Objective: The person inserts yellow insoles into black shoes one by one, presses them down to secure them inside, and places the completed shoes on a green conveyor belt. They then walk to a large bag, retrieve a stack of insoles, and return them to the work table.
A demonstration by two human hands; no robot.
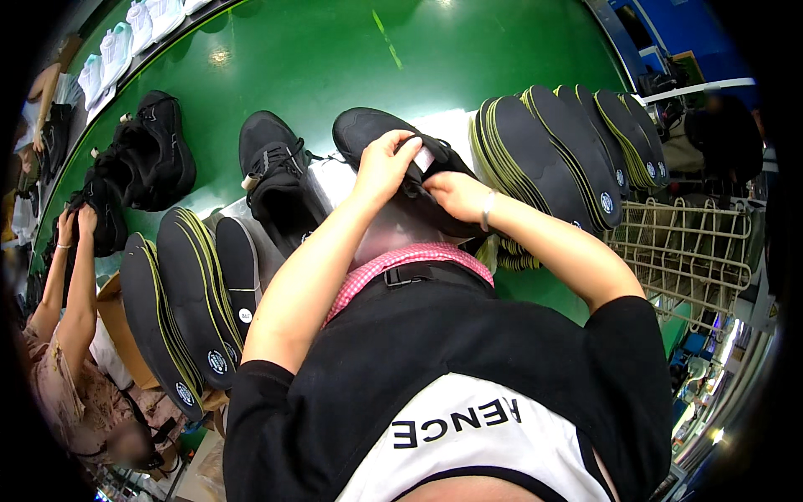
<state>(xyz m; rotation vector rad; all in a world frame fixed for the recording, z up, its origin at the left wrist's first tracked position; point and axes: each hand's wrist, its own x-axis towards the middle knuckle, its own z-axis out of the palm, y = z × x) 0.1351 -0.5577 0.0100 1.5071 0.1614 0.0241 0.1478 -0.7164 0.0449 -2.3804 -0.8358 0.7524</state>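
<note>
A black lace-up shoe (365, 127) lies tilted before me, its toe toward the far left. My left hand (387, 167) is closed on the shoe's upper near the laces and tongue. A pale patch shows beside those fingertips; I cannot tell if it is a label or lining. At the shoe's opening, my right hand (458, 201) grips the collar, its fingertips partly hidden inside. Left of my forearm stands another black shoe (272, 155), upright and apart from both hands. Stacks of black insoles with yellow-green edges (523, 151) lie just right of my right hand.
More insole stacks (180, 284) line the near left edge of the green table (309, 50). Further left stand black shoes (159, 151), with a co-worker's hands (77, 222) on one. White shoe-shaped pieces (117, 50) lie at the far left. A wire rack (686, 251) stands at right.
</note>
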